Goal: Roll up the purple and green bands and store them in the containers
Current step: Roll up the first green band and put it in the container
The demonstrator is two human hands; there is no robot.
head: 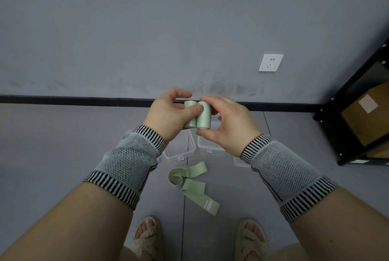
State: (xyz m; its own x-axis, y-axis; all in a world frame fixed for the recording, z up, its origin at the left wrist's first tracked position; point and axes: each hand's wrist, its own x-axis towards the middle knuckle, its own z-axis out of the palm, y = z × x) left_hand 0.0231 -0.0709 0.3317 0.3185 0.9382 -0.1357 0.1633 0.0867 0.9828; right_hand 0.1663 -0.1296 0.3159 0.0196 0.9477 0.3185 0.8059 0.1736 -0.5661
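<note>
Both my hands hold a pale green band (202, 115) in the air, wound into two side-by-side rolls. My left hand (168, 113) grips the left roll with its thumb pressed across the front. My right hand (225, 121) pinches the right roll between thumb and fingers. Below them on the grey floor stand two clear plastic containers (181, 151) (210, 144), partly hidden by my hands. A second green band (192, 185) lies loose and unrolled on the floor in front of them. A bit of purple (126, 135) shows behind my left wrist.
A clear lid (240, 161) lies right of the containers, half hidden by my right wrist. A black metal shelf (355, 113) with a cardboard box stands at the right. The grey wall with a black skirting and a white socket (271, 63) is straight ahead. My sandalled feet (147, 237) are at the bottom.
</note>
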